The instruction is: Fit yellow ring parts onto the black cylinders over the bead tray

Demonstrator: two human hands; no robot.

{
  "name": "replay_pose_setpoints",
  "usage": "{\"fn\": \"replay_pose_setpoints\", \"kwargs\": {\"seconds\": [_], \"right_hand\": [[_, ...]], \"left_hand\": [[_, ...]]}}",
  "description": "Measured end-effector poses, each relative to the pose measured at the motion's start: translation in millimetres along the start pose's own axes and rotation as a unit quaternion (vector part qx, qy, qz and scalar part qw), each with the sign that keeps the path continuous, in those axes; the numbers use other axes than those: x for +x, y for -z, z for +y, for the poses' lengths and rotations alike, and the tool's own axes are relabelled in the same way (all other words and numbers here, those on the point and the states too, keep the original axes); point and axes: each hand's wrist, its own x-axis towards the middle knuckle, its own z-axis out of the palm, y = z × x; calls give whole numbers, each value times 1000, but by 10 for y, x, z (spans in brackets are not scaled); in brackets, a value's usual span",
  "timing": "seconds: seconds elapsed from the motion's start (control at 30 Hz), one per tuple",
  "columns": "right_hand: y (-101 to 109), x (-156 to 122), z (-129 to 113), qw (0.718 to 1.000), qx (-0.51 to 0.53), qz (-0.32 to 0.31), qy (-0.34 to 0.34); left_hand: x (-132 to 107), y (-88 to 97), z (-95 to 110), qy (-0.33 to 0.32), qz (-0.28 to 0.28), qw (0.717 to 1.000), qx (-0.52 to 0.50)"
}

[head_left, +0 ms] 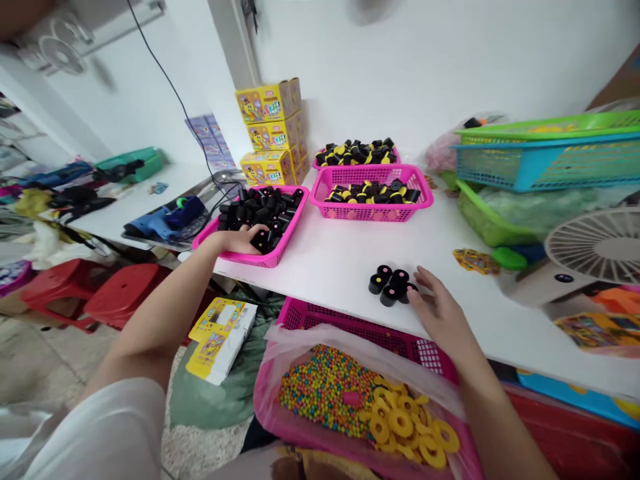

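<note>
My left hand (243, 241) reaches over the near edge of a pink basket (270, 259) heaped with small black cylinders (255, 208). Its thumb and fingers are closed around a black cylinder at the front of the heap; the fingertips are partly hidden. On the white table, my right hand (440, 312) is open with fingers apart, its thumb against a tight cluster of several black cylinders (393, 285). Their upturned ends carry pink or yellow dots. Below the table edge, a lower pink basket (320, 312) lined with clear plastic holds multicoloured beads (325, 387) and yellow rings (400, 423).
Two pink baskets (373, 212) of black-and-yellow pieces stand behind, beside stacked yellow boxes (270, 138). At right are stacked green and blue baskets (545, 163) and a fan (595, 247). A flattened yellow carton (220, 339) lies lower left, near red stools (120, 293).
</note>
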Motion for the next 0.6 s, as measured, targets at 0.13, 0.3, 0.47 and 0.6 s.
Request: {"fn": "replay_pose_setpoints", "kwargs": {"seconds": [0.13,0.3,0.47,0.6], "right_hand": [[1,-23,-28,1000,-28,10,11],[8,-26,-36,998,-43,2,38],[20,-17,-41,998,-39,-7,40],[28,-12,-52,998,-40,-7,38]], "left_hand": [[150,-83,64,9,-43,998,-37],[198,-122,-17,30,-29,997,-70],[255,-225,50,44,19,997,-68],[279,-251,122,63,17,993,-95]]}}
